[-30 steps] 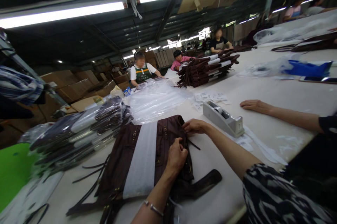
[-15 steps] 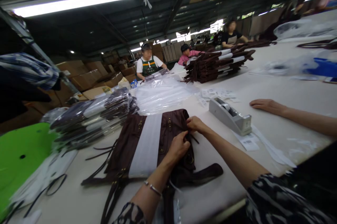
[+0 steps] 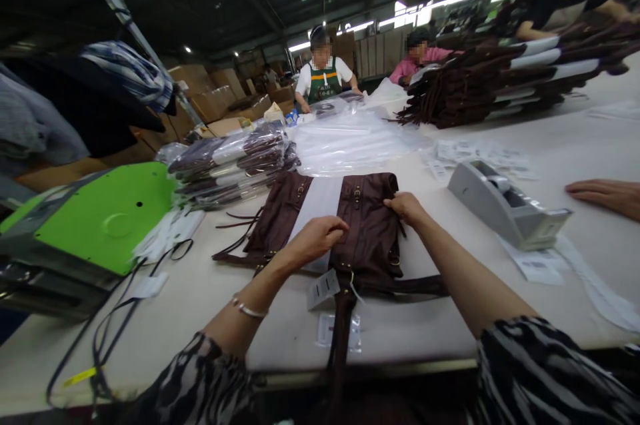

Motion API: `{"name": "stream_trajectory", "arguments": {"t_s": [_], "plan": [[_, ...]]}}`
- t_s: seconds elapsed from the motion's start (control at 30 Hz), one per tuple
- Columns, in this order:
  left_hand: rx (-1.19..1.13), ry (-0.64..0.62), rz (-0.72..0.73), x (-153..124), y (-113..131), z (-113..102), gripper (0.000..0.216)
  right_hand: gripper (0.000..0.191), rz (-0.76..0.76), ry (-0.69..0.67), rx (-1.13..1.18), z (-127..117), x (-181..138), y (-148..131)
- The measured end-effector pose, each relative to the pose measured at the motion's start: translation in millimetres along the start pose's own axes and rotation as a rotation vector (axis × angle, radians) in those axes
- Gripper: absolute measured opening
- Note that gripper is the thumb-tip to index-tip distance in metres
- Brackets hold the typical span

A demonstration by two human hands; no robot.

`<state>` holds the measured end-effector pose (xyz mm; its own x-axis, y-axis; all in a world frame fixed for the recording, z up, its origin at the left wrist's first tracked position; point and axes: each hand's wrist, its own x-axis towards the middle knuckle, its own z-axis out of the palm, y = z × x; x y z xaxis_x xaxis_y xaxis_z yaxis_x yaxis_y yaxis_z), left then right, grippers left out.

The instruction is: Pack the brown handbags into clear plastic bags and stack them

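Observation:
A dark brown bag [image 3: 367,232] with buckled straps lies flat on the table, a white paper band [image 3: 320,195] around its middle. My right hand [image 3: 406,207] pinches the bag's right edge. Over the band and the bag's middle is my left hand [image 3: 320,237], its fingers curled together with nothing visible in them. A printed hang tag [image 3: 323,290] on a white string rests at the bag's near side, by a brown strap [image 3: 343,325] running toward me. Beneath that strap lies a small clear packet [image 3: 354,332].
A grey tape dispenser [image 3: 505,205] stands right, near another person's hand [image 3: 605,195]. Plastic-wrapped bags [image 3: 235,162] are stacked left, beside a green machine [image 3: 110,218]. Behind are clear plastic sheets [image 3: 355,142] and a brown bag pile [image 3: 465,88]. Co-workers stand across the table.
My left hand has left the bag's right side and moved left over the band. My right hand still holds the edge. The view has swung right and down; the hang tag now shows.

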<state>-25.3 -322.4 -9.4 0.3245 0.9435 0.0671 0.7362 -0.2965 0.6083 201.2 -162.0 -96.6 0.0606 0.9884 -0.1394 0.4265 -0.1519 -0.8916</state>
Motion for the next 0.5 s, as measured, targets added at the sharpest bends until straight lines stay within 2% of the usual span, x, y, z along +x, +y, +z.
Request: {"name": "stream_trajectory", "arguments": {"t_s": [0.1, 0.17, 0.23, 0.33, 0.4, 0.47, 0.5], "plan": [[0.052, 0.071, -0.187, -63.3, -16.7, -12.3, 0.021, 0.023, 0.013, 0.125, -0.165, 6.0, 2.7, -3.7], [0.045, 0.08, -0.279, -97.5, -23.8, -3.8, 0.019, 0.03, -0.024, 0.182, -0.265, 11.8, -2.7, -6.6], [0.044, 0.08, -0.296, -118.5, -25.6, 13.8, 0.021, 0.03, -0.095, 0.209, -0.359, 16.1, -12.1, -9.8], [0.101, 0.109, -0.252, -125.8, -22.4, 42.4, 0.037, 0.031, -0.201, 0.248, -0.486, 14.1, -27.4, -14.9], [0.16, 0.142, -0.245, -121.6, -20.5, 55.2, 0.042, 0.044, -0.243, 0.29, -0.554, 6.7, -36.7, -19.3], [0.177, 0.168, -0.259, -117.3, -20.3, 60.3, 0.037, 0.056, -0.328, 0.348, -0.588, -3.1, -47.3, -25.7], [0.162, 0.18, -0.267, -116.2, -20.5, 59.8, 0.031, 0.055, -0.402, 0.367, -0.579, -7.8, -54.2, -29.8]]}}
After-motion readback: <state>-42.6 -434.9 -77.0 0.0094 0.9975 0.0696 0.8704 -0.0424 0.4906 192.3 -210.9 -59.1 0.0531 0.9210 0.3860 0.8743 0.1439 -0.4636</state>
